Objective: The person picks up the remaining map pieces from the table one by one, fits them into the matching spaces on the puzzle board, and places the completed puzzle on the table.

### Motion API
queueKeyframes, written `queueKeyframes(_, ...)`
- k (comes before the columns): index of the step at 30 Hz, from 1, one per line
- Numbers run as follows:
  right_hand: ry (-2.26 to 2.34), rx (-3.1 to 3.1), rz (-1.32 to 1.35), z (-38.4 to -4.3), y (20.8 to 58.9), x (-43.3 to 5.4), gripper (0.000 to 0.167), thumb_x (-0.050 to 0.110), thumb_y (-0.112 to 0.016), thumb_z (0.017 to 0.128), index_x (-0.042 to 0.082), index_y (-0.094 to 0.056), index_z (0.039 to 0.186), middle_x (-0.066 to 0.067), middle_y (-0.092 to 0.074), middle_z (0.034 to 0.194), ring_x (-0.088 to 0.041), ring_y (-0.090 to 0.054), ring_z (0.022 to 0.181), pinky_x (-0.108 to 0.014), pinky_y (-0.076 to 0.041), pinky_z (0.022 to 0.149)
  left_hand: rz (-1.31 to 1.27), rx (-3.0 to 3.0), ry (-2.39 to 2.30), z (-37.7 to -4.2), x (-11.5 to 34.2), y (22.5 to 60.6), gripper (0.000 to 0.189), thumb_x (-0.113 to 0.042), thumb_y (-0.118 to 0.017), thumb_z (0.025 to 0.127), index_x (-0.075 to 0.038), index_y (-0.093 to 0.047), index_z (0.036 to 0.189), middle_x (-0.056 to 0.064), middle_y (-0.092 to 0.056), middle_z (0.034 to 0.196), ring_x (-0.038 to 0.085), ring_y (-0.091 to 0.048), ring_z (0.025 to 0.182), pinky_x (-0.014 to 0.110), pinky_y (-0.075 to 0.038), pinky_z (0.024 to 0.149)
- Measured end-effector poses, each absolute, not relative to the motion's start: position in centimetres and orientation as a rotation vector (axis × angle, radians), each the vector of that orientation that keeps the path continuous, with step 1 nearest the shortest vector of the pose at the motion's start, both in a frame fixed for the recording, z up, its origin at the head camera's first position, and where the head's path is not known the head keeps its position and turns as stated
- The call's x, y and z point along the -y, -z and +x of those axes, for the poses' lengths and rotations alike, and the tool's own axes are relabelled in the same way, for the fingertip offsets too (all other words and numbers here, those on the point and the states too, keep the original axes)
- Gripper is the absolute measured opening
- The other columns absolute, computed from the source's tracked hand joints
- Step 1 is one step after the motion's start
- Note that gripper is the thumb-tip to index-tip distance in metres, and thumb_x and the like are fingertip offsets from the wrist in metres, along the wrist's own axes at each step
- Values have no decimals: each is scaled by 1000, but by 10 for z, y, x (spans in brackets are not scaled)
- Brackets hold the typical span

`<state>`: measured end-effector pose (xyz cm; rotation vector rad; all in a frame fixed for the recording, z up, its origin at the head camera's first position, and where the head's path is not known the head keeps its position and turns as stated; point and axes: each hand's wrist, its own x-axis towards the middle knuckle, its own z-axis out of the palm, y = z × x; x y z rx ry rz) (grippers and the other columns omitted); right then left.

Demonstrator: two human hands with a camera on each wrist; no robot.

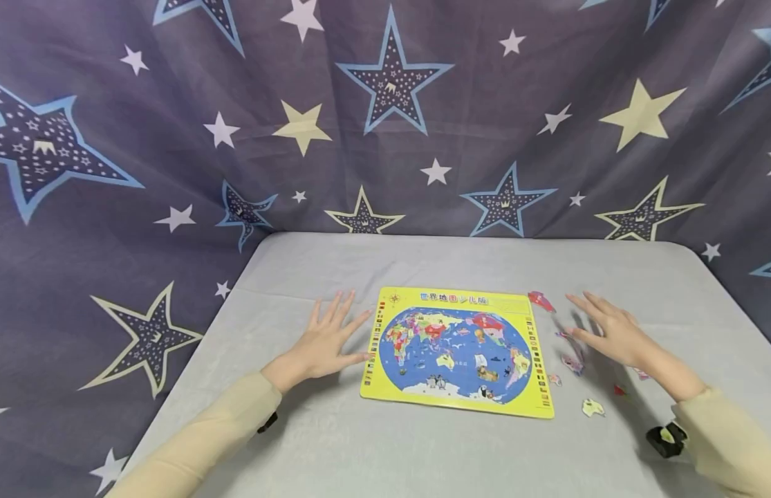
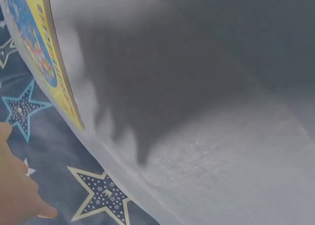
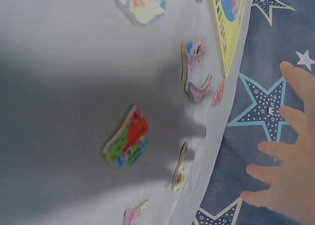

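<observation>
The head view shows the map board [image 1: 416, 363] flat near the desk's [image 1: 460, 456] middle. Loose pieces [image 1: 592, 407] lie past its right edge, with a red one [image 1: 541, 301] just beside its far right corner. Thin bits like these should lift best when pinched by their sides. I see no box or bowl. The left hand [image 1: 323, 346], by the board's left edge, and right hand [image 1: 615, 335], above the pieces, have spread fingers, holding nothing.

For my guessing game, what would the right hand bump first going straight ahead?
Probably the red piece by the corner of the yellow board, though the raised right hand might pass over it.
</observation>
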<state>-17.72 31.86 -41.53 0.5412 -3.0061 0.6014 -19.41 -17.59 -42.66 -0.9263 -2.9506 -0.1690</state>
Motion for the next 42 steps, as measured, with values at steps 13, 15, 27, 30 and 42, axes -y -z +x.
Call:
queueKeyframes(13,-954,2984,572,-206,419,-325,64,26,-57,87,2,-27,138,-33,-25,135,-52,-23,120,-66,-20,90,-1136,2914,143,-186,170,428,72,-55,-46,84,-16,-26,141,9,4,148,28,3,134,58,-5,102)
queueKeyframes(15,-985,3001,548,-210,420,-325,63,25,-56,87,2,-27,138,-32,-26,134,-52,-26,117,-61,-32,85,-1170,2908,151,-185,169,428,71,-55,-45,84,-15,-27,140,8,4,148,28,1,135,58,-7,102)
queueKeyframes(27,-1162,2996,511,-232,429,-321,57,18,-57,87,-9,-33,132,-36,-42,121,-51,-43,106,-57,-38,85,-1301,2930,156,-175,164,438,72,-57,-43,84,-13,-28,140,14,-8,147,31,-7,134,53,-7,104)
queueKeyframes(30,-1188,2992,487,-238,433,-320,56,16,-58,85,-10,-36,129,-35,-45,118,-49,-48,101,-53,-42,82,-1326,2942,153,-175,163,443,73,-59,-41,84,-14,-26,141,14,-9,147,30,-7,134,52,-6,105)
queueKeyframes(42,-1154,3037,399,-255,443,-311,51,11,-61,81,-12,-43,123,-34,-50,111,-45,-52,96,-43,-49,73,-1348,2968,149,-174,167,452,78,-64,-37,83,-15,-22,142,12,-10,147,27,-7,135,48,-7,106)
